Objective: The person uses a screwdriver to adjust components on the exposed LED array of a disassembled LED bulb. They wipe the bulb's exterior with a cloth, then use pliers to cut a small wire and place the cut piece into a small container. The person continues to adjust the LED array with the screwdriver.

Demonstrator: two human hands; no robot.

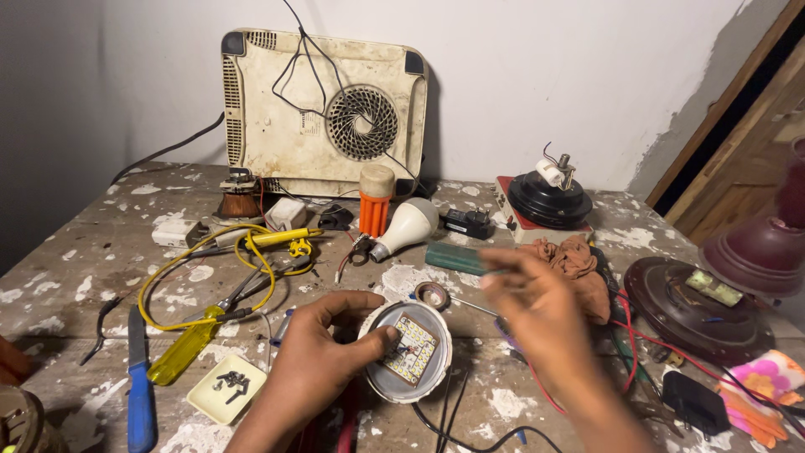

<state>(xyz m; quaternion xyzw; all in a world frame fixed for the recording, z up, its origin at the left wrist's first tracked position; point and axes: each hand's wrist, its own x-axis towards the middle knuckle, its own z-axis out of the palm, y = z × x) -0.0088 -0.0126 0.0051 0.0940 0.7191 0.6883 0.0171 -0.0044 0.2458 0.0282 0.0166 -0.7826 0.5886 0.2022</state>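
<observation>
Facing up (round), bulb base (405,352) in left hand (323,348).

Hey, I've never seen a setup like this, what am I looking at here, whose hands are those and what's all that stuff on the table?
This is one picture from a camera worn on a person's head, looking down at their own bare hands over a paint-flecked workbench. The left hand holds a round lamp housing with a small LED board inside. The right hand is blurred beside it; whether it grips anything is unclear. Around them lie a yellow-handled screwdriver, a white bulb, a blue-handled tool and a small tray of screws.
</observation>
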